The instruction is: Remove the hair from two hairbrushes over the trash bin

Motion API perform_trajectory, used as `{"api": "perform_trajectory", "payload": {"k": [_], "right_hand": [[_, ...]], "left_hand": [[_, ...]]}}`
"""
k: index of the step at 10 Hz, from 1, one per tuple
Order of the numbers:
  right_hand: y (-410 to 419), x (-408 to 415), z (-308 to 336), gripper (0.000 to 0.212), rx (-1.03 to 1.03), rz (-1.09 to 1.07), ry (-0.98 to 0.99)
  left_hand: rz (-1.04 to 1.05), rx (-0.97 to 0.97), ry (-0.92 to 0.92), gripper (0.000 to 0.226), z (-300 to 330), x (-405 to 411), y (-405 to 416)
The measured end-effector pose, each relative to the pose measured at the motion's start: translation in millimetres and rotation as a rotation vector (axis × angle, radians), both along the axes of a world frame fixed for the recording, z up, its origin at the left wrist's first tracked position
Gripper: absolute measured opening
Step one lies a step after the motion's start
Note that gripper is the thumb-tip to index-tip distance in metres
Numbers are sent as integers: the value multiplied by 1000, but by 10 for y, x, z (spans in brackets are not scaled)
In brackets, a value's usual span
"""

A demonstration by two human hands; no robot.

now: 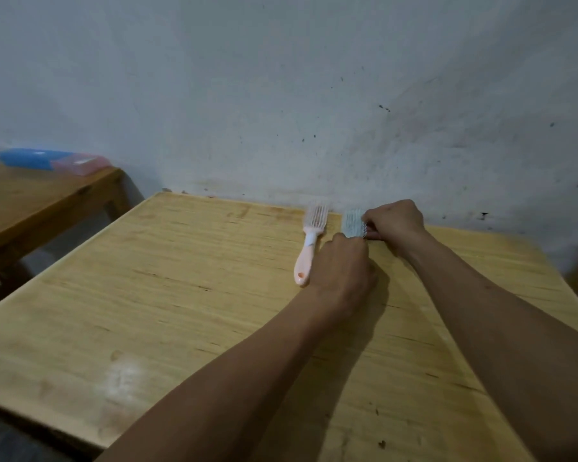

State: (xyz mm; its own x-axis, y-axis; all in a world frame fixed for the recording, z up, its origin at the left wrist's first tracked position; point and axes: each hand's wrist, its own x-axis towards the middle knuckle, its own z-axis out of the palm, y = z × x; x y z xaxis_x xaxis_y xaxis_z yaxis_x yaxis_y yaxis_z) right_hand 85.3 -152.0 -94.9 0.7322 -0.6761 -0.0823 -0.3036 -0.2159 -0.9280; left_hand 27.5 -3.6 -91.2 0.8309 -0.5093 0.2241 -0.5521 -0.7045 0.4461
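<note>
A pink hairbrush (309, 243) lies on the wooden table (167, 295) near the wall, handle pointing toward me, untouched. Just to its right lies a pale blue hairbrush (352, 223), of which only the bristled head shows. My left hand (342, 271) is closed over that brush's handle end and hides it. My right hand (394, 223) pinches the right edge of the blue head with its fingertips. No trash bin is in view. I cannot make out hair on either brush.
A stained white wall (281, 95) rises right behind the table. A second wooden table (30, 201) stands at the left with a blue box (27, 158) and a pink box (80, 163) on it. A floor gap separates the two tables.
</note>
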Motion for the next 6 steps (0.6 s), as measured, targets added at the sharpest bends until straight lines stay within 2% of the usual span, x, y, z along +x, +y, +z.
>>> {"api": "perform_trajectory", "payload": {"k": [1,2,3,4,5,6], "right_hand": [[-22,104,-36,14,4,-2,-19],[-39,161,-61,7,-25,-24,-16],[-54,167,-68,17,-47,-15,-24],[-60,150,-81,17,-36,8,-22],[-91,131,-93,16,-22,11,-24],[-105,-42,-7,13,-30,53,16]], "left_hand": [[24,-2,-18,25,9,77,20],[25,-28,-11,25,4,133,11],[14,-36,-18,23,14,148,5],[4,-20,-15,21,-10,168,-3],[2,-41,-19,25,6,146,8],[26,-117,-122,39,71,86,90]]}}
